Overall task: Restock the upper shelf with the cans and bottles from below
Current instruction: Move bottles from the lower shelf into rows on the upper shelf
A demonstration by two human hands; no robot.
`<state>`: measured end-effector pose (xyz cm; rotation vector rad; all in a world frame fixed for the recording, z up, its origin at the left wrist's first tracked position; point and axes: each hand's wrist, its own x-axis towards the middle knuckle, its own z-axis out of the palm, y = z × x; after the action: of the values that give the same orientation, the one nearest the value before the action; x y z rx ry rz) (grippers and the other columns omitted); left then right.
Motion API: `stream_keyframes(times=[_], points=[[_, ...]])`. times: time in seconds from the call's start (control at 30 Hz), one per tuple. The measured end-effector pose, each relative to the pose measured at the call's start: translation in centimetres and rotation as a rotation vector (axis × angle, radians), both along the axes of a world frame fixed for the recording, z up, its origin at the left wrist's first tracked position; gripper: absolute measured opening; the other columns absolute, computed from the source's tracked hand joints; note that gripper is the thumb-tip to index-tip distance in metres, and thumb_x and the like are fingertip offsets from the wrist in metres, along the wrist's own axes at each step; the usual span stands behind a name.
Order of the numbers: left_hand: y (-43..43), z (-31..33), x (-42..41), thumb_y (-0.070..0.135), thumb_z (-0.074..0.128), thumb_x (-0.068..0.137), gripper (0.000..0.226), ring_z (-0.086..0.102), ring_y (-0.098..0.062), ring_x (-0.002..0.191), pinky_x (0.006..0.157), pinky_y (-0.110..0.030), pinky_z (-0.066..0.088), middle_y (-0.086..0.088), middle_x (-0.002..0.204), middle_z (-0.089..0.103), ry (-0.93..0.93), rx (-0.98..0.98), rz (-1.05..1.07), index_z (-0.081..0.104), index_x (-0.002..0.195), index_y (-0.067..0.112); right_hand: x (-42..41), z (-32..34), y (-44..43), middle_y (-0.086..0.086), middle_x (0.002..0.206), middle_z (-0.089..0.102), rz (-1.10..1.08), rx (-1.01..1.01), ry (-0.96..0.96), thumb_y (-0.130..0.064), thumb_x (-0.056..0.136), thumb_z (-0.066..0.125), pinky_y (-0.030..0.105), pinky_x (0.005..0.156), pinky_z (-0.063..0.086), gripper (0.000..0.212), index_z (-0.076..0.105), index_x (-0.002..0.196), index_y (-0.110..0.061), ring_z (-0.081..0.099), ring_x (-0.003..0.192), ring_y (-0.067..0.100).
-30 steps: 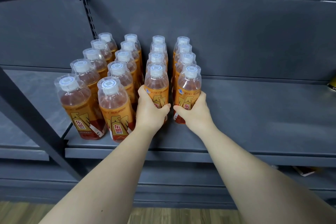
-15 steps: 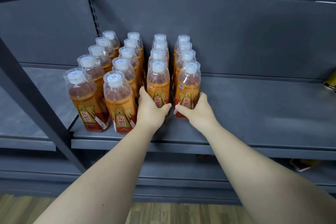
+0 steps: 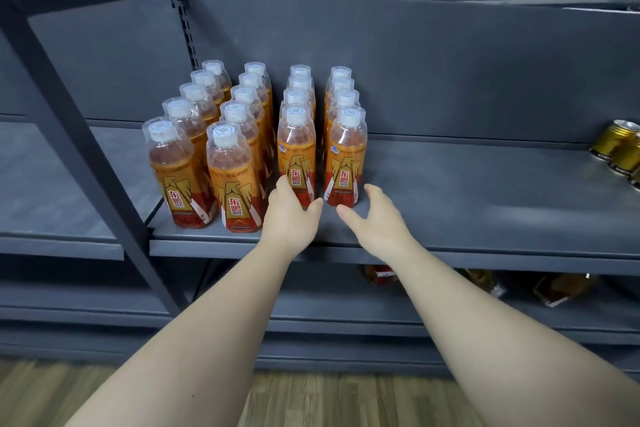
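Note:
Several orange drink bottles with white caps stand in four rows on the grey upper shelf [image 3: 467, 204]. The front bottle of the third row [image 3: 296, 146] and the front bottle of the fourth row [image 3: 347, 149] stand upright near the shelf's front. My left hand [image 3: 289, 215] is open, its fingertips just touching the base of the third-row bottle. My right hand [image 3: 375, 215] is open and a little apart from the fourth-row bottle, holding nothing. More bottles [image 3: 561, 288] lie on the lower shelf, partly hidden under the upper shelf's edge.
Gold cans [image 3: 618, 149] stand at the shelf's far right. A dark slanted metal upright [image 3: 79, 149] crosses the left side in front of a neighbouring shelf [image 3: 52, 204]. Wooden floor [image 3: 311, 402] lies below. The shelf between the bottles and the cans is bare.
Both hands have let go of the two front bottles and drawn back toward the shelf's front edge. The bottles stay standing in their rows.

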<state>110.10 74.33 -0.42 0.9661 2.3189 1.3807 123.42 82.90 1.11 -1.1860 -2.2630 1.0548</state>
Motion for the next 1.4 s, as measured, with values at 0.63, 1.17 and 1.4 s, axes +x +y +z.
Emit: stream_keyframes(times=[0.63, 1.17, 1.4], points=[[-10.7, -1.6, 5.9, 0.037, 0.053, 0.099, 0.052, 0.048, -0.026, 0.124, 0.1, -0.04, 0.044, -0.006, 0.14, 0.049, 0.56, -0.487, -0.222, 0.042, 0.143, 0.012, 4.1, -2.6, -7.3, -0.003, 0.154, 0.043, 0.395, 0.307, -0.306, -0.048, 0.103, 0.041, 0.038, 0.114, 0.036, 0.053, 0.042, 0.15, -0.023, 0.038, 0.141, 0.018], [-15.5, -3.0, 2.9, 0.051, 0.045, 0.099, 0.067, 0.02, -0.033, 0.148, 0.121, -0.051, 0.017, -0.01, 0.162, 0.022, 0.569, -0.676, -0.206, 0.024, 0.153, 0.018, 2.9, -2.5, -11.0, 0.006, 0.167, 0.012, 0.452, 0.344, -0.57, -0.058, 0.103, 0.032, 0.045, 0.125, 0.011, 0.068, 0.018, 0.159, -0.023, 0.007, 0.154, 0.026], [-17.5, -4.8, 2.7, 0.05, 0.042, 0.101, 0.066, 0.016, -0.034, 0.149, 0.121, -0.051, 0.016, -0.012, 0.164, 0.016, 0.514, -0.703, -0.27, 0.021, 0.155, 0.018, 3.3, -4.8, -13.6, 0.007, 0.168, 0.008, 0.425, 0.277, -0.656, -0.056, 0.104, 0.031, 0.045, 0.124, 0.012, 0.068, 0.014, 0.16, -0.023, 0.004, 0.154, 0.026]])
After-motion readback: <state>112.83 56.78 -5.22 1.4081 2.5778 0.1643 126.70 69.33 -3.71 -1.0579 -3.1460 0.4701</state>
